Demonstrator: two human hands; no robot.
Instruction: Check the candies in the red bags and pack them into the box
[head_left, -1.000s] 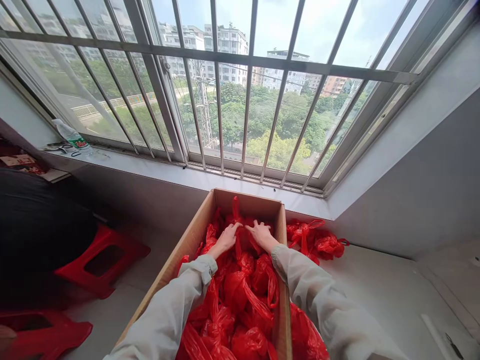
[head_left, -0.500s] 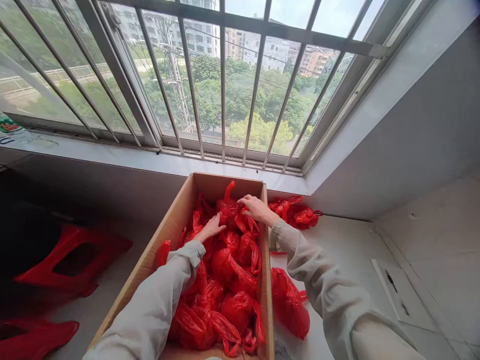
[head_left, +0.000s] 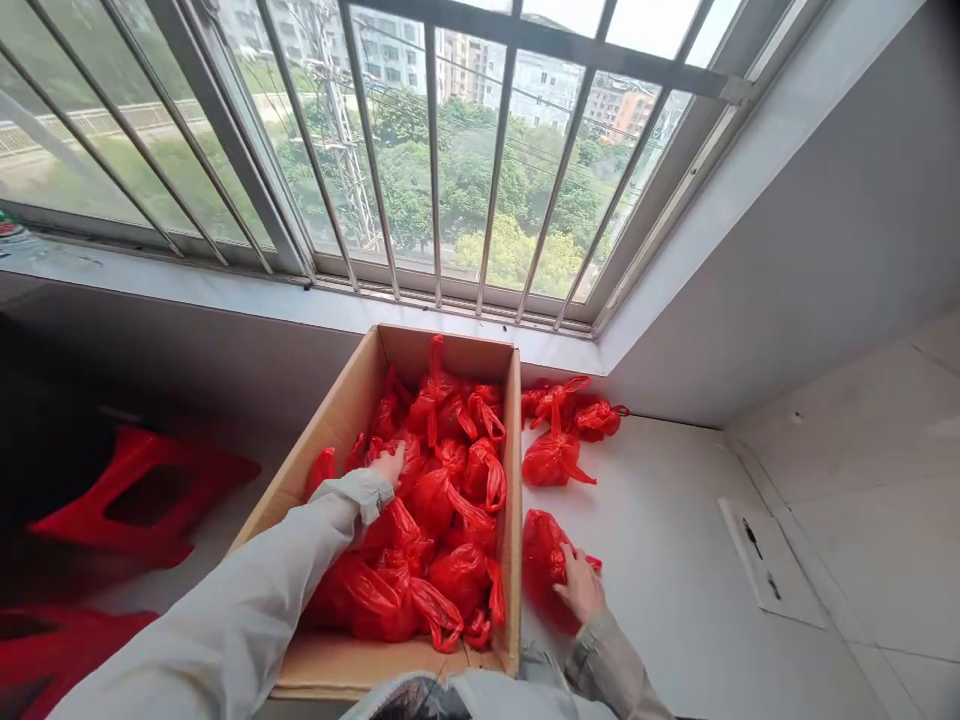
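Observation:
A long cardboard box [head_left: 512,520] holds several knotted red plastic bags [head_left: 459,578]. Inside it, my left hand [head_left: 388,464] rests on a red bag in the left part, its fingertips partly hidden against the plastic. Outside the box on the right, my right hand [head_left: 581,588] touches a full red bag [head_left: 541,560] on the pale floor, fingers apart on its right side. Farther back, another tied bag [head_left: 553,458] sits beside the box, in front of more red bags [head_left: 598,418] along the wall.
A barred window with a white sill [head_left: 337,310] stands behind the box. Red plastic stools [head_left: 217,465] are at the left. On the right floor lies a white board [head_left: 772,565] with a black pen-like object on it.
My right hand has left the box and moved down to the bag outside it on the right. My left hand has shifted slightly left and down. The camera view has shifted.

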